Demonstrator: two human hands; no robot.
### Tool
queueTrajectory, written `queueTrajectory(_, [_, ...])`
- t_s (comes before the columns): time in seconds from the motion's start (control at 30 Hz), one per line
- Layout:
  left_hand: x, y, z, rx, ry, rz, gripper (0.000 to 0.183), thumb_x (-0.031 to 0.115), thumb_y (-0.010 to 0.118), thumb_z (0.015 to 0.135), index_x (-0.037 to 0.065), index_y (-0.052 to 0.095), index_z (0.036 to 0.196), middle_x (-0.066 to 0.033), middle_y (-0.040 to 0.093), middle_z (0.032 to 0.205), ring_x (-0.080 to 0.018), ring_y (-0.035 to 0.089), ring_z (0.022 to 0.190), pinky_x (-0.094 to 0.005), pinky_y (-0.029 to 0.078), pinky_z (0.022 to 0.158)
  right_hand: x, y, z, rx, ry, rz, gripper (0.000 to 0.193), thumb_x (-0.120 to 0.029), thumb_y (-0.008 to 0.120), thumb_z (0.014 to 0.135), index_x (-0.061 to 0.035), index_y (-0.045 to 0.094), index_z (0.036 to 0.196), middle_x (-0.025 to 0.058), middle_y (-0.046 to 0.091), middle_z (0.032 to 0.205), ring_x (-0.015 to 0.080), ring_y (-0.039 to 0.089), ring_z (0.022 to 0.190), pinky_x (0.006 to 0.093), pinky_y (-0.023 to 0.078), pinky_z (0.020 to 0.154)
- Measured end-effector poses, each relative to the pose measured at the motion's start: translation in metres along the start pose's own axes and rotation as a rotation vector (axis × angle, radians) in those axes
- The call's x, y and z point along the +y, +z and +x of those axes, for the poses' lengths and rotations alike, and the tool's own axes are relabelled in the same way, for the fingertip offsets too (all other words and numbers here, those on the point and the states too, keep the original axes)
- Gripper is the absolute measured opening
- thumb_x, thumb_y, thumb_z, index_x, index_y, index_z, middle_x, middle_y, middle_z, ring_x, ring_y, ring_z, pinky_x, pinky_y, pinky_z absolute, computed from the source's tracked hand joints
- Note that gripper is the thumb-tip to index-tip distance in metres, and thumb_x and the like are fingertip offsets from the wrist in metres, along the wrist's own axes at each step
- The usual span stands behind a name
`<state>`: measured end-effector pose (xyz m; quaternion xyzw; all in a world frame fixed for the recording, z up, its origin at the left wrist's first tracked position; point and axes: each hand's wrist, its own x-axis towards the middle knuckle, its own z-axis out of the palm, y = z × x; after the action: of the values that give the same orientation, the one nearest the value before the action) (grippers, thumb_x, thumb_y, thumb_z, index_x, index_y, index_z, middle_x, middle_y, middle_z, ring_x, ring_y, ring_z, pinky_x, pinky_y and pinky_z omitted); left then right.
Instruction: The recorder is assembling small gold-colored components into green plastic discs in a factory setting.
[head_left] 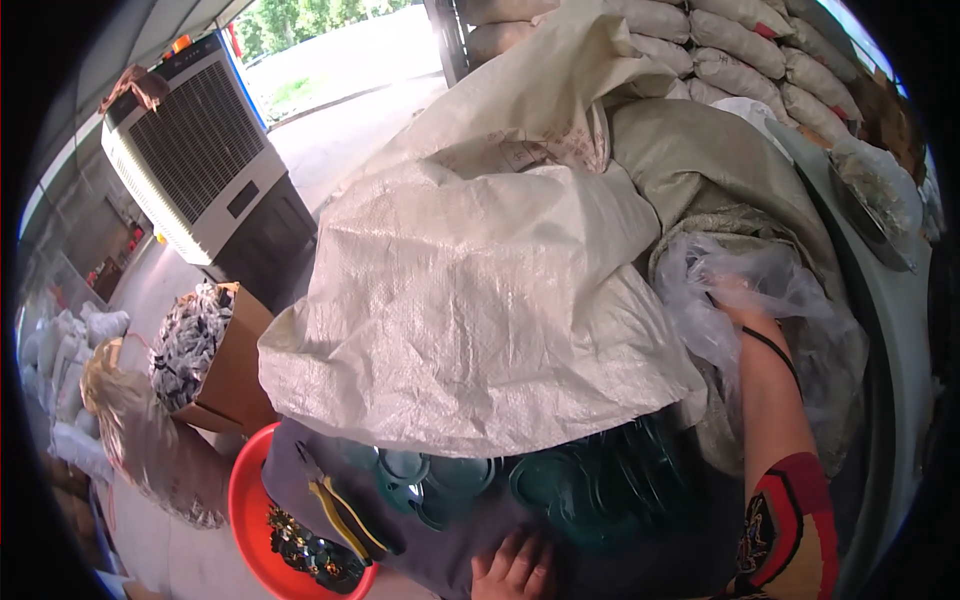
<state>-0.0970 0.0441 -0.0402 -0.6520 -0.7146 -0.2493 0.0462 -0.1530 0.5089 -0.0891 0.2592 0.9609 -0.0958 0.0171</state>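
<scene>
My right arm reaches forward at the right, and my right hand (pixel 738 296) is inside a clear plastic bag (pixel 695 300). The film covers its fingers, so their grip is hidden. That bag sits in the mouth of a grey-beige woven sack (pixel 720 170). At the bottom middle my left hand (pixel 512 568) rests open on dark grey cloth (pixel 430 560), holding nothing. Just beyond it lie several glossy dark green plastic pieces (pixel 600 485) with round shapes. Pliers with yellow handles (pixel 340 515) lie on the cloth to the left.
A white woven sack (pixel 480 300) drapes over the middle, its edge overlapping the green pieces. An orange-red basin (pixel 245 500) with small dark and gold bits stands left. Beyond are a cardboard box (pixel 235 350) of grey scraps, an air cooler (pixel 200 150) and stacked sacks (pixel 740 75).
</scene>
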Motion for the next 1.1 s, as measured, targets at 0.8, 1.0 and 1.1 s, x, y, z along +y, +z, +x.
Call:
queueTrajectory(0.8, [-0.004, 0.009, 0.003, 0.12, 0.019, -0.03, 0.033, 0.012, 0.062, 0.07, 0.006, 0.057, 0.101, -0.0091, 0.057, 0.108, -0.0288, 0.052, 0.101, -0.0428, 0.036, 0.08, 0.028, -0.118, -0.24, -0.203, 0.327, -0.105, 0.043, -0.037, 0.064, 0.07, -0.0069, 0.067, 0.1, 0.0193, 0.064, 0.102, 0.0381, 0.057, 0.103, 0.0431, 0.046, 0.087])
queueTrajectory(1.0, [-0.002, 0.005, -0.003, 0.199, 0.048, -0.027, 0.027, 0.012, 0.061, 0.072, 0.004, 0.059, 0.098, -0.0111, 0.059, 0.104, -0.0298, 0.052, 0.097, -0.0425, 0.037, 0.081, -0.01, -0.102, -0.313, -0.137, 0.33, -0.12, 0.043, -0.037, 0.065, 0.066, -0.0109, 0.068, 0.1, 0.0153, 0.066, 0.099, 0.0363, 0.055, 0.104, 0.0448, 0.045, 0.086])
queueTrajectory(1.1, [0.001, 0.007, 0.0, 0.223, 0.065, -0.033, 0.026, 0.012, 0.061, 0.072, 0.003, 0.06, 0.097, -0.0114, 0.059, 0.102, -0.03, 0.052, 0.096, -0.0423, 0.037, 0.08, -0.017, -0.094, -0.351, -0.166, 0.351, -0.094, 0.045, -0.035, 0.062, 0.071, -0.014, 0.065, 0.111, 0.0126, 0.057, 0.123, 0.0359, 0.05, 0.113, 0.0449, 0.04, 0.095])
